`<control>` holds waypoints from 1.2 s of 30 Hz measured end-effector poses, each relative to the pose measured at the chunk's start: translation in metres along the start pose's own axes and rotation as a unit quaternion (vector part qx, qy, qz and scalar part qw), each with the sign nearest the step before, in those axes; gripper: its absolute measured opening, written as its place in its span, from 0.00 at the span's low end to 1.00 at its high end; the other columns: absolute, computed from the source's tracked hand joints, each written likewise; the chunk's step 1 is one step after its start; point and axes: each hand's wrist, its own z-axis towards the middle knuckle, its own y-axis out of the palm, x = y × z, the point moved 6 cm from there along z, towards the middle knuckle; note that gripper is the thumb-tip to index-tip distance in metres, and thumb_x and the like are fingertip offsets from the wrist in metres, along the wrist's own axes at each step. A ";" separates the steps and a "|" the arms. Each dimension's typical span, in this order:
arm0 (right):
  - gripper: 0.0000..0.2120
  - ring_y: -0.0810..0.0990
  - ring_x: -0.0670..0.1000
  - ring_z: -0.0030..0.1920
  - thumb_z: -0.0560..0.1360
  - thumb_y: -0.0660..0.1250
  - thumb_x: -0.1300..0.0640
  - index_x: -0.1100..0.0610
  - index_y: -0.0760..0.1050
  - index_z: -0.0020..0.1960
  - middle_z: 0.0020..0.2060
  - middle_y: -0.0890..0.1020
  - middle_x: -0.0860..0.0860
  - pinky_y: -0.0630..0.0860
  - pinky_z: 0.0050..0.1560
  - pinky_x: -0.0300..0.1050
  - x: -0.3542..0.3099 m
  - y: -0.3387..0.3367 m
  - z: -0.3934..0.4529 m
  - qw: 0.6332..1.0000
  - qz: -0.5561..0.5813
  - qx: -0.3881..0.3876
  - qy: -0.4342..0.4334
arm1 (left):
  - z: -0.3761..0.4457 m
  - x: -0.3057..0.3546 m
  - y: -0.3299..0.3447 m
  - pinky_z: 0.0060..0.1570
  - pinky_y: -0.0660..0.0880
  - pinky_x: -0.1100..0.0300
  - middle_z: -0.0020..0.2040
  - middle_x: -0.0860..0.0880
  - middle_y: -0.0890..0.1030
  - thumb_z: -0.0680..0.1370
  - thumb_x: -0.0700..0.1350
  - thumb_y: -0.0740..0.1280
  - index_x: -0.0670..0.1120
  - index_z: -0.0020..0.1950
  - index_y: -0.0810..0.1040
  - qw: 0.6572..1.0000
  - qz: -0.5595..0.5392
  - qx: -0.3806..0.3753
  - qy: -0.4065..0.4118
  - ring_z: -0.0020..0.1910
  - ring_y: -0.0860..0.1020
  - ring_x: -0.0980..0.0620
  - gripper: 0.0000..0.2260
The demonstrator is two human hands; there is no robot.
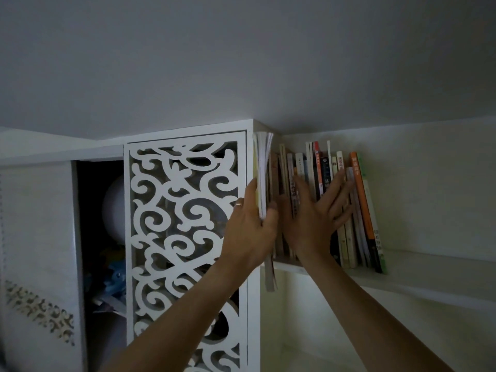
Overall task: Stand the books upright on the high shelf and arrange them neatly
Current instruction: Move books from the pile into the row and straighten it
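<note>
A row of books (359, 200) stands on the high white shelf (418, 275), leaning slightly, with an orange-spined book (361, 194) near its right end. My left hand (248, 226) grips a tall pale book (263, 167) at the row's left end, against the cabinet's side, thumb on one face and fingers on the other. The tall book's lower end hangs below the shelf edge. My right hand (314, 213) lies flat with spread fingers against the spines in the middle of the row.
A white cabinet with a carved scroll-pattern door (185, 237) stands directly left of the shelf. Its open dark compartment (99, 237) holds a pale round object and blue items. The ceiling is close above. Bare shelf extends right of the books.
</note>
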 end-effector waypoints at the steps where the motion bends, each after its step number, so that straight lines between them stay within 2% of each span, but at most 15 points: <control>1: 0.26 0.39 0.62 0.81 0.77 0.64 0.35 0.39 0.69 0.74 0.82 0.44 0.57 0.46 0.77 0.69 -0.001 -0.008 -0.003 1.000 0.024 0.010 -0.010 | -0.002 0.000 0.007 0.68 0.73 0.52 0.62 0.49 0.79 0.80 0.68 0.54 0.57 0.79 0.61 1.000 0.003 -0.020 -0.001 0.64 0.78 0.47 0.29; 3: 0.19 0.58 0.55 0.79 0.81 0.59 0.37 0.45 0.77 0.65 0.79 0.61 0.54 0.60 0.75 0.59 -0.010 -0.031 -0.010 0.989 0.141 0.012 -0.040 | -0.009 0.003 0.020 0.68 0.61 0.62 0.71 0.50 0.73 0.77 0.76 0.47 0.63 0.83 0.49 0.998 0.000 -0.063 -0.008 0.69 0.70 0.59 0.37; 5: 0.22 0.78 0.41 0.59 0.81 0.53 0.34 0.49 0.76 0.57 0.59 0.78 0.48 0.75 0.57 0.40 -0.023 -0.046 -0.015 0.944 0.320 -0.079 -0.011 | -0.013 -0.002 0.031 0.66 0.70 0.54 0.70 0.46 0.73 0.74 0.79 0.41 0.67 0.82 0.48 0.996 -0.055 -0.066 -0.012 0.64 0.72 0.61 0.37; 8: 0.21 0.81 0.41 0.46 0.80 0.59 0.33 0.48 0.70 0.61 0.48 0.79 0.45 0.77 0.42 0.30 -0.035 -0.052 -0.016 0.940 0.296 -0.170 -0.007 | -0.007 -0.021 0.035 0.57 0.79 0.34 0.62 0.45 0.79 0.81 0.73 0.43 0.69 0.76 0.65 0.986 -0.164 -0.001 -0.043 0.59 0.80 0.38 0.27; 12: 0.05 0.73 0.40 0.30 0.83 0.62 0.49 0.49 0.68 0.54 0.34 0.72 0.45 0.68 0.28 0.31 -0.043 -0.067 -0.023 0.979 0.146 -0.090 -0.110 | -0.009 -0.036 0.021 0.51 0.80 0.34 0.49 0.50 0.84 0.83 0.62 0.49 0.67 0.54 0.78 0.966 -0.210 0.090 -0.119 0.49 0.83 0.41 0.17; 14: 0.07 0.72 0.40 0.29 0.84 0.60 0.49 0.52 0.71 0.54 0.33 0.73 0.45 0.66 0.28 0.30 -0.053 -0.077 -0.032 0.977 0.140 -0.056 -0.154 | -0.004 -0.047 0.019 0.55 0.79 0.36 0.49 0.47 0.83 0.81 0.65 0.49 0.60 0.50 0.79 0.958 -0.221 0.097 -0.155 0.51 0.83 0.44 0.20; 16: 0.13 0.78 0.44 0.32 0.83 0.56 0.45 0.54 0.72 0.56 0.36 0.78 0.48 0.75 0.30 0.37 -0.060 -0.087 -0.038 0.968 0.182 -0.046 -0.164 | -0.002 -0.053 0.020 0.57 0.80 0.41 0.50 0.44 0.83 0.82 0.68 0.50 0.52 0.52 0.79 0.947 -0.250 0.086 -0.181 0.53 0.82 0.42 0.27; 18: 0.13 0.83 0.48 0.36 0.83 0.55 0.44 0.54 0.71 0.55 0.39 0.82 0.52 0.80 0.31 0.46 -0.064 -0.096 -0.037 0.955 0.243 -0.063 -0.159 | 0.000 -0.051 0.020 0.53 0.82 0.50 0.51 0.43 0.86 0.86 0.64 0.49 0.45 0.57 0.80 0.925 -0.326 0.055 -0.186 0.54 0.84 0.42 0.28; 20: 0.12 0.84 0.47 0.36 0.83 0.59 0.49 0.57 0.72 0.53 0.39 0.84 0.50 0.81 0.29 0.44 -0.060 -0.103 -0.031 0.939 0.294 -0.089 -0.157 | 0.001 -0.049 0.014 0.57 0.82 0.49 0.59 0.41 0.85 0.86 0.61 0.49 0.42 0.67 0.78 0.900 -0.401 -0.003 -0.170 0.59 0.84 0.42 0.28; 25: 0.12 0.82 0.47 0.34 0.78 0.61 0.53 0.59 0.77 0.54 0.38 0.84 0.50 0.78 0.30 0.42 -0.024 -0.090 0.000 0.927 0.341 -0.138 -0.076 | -0.003 -0.077 -0.010 0.62 0.79 0.37 0.66 0.33 0.79 0.67 0.60 0.81 0.38 0.71 0.74 0.845 -0.468 -0.098 -0.238 0.65 0.78 0.30 0.41; 27: 0.13 0.81 0.55 0.35 0.75 0.61 0.52 0.56 0.78 0.54 0.38 0.84 0.55 0.77 0.32 0.46 -0.009 -0.069 0.004 0.918 0.354 -0.176 -0.018 | -0.012 -0.082 -0.013 0.56 0.82 0.41 0.62 0.34 0.82 0.66 0.53 0.83 0.39 0.68 0.77 0.831 -0.457 -0.147 -0.281 0.59 0.82 0.33 0.36; 29: 0.12 0.80 0.63 0.36 0.76 0.61 0.51 0.54 0.78 0.55 0.38 0.83 0.60 0.77 0.32 0.53 0.000 -0.048 0.000 0.913 0.355 -0.199 0.004 | -0.018 -0.080 -0.016 0.48 0.85 0.47 0.56 0.37 0.86 0.72 0.46 0.78 0.41 0.64 0.79 0.838 -0.430 -0.168 -0.291 0.52 0.86 0.37 0.22; 31: 0.06 0.76 0.59 0.29 0.79 0.62 0.54 0.54 0.76 0.50 0.31 0.79 0.58 0.73 0.29 0.55 0.005 -0.032 -0.004 0.919 0.340 -0.198 0.005 | -0.019 -0.082 -0.023 0.50 0.84 0.44 0.56 0.36 0.86 0.75 0.43 0.76 0.42 0.65 0.78 0.860 -0.400 -0.147 -0.282 0.52 0.85 0.35 0.20; 33: 0.06 0.71 0.45 0.24 0.81 0.63 0.59 0.53 0.73 0.45 0.28 0.75 0.49 0.68 0.25 0.41 0.006 -0.020 -0.004 0.935 0.304 -0.183 -0.001 | -0.018 -0.080 -0.030 0.54 0.83 0.39 0.55 0.37 0.86 0.76 0.42 0.75 0.43 0.67 0.77 0.881 -0.377 -0.119 -0.259 0.53 0.85 0.34 0.20; 36: 0.02 0.80 0.40 0.31 0.82 0.62 0.56 0.55 0.72 0.52 0.36 0.81 0.47 0.72 0.26 0.32 -0.003 -0.008 -0.004 0.951 0.270 -0.152 -0.016 | -0.019 -0.079 -0.042 0.54 0.82 0.39 0.54 0.39 0.87 0.77 0.42 0.74 0.43 0.66 0.77 0.908 -0.339 -0.085 -0.230 0.51 0.86 0.36 0.18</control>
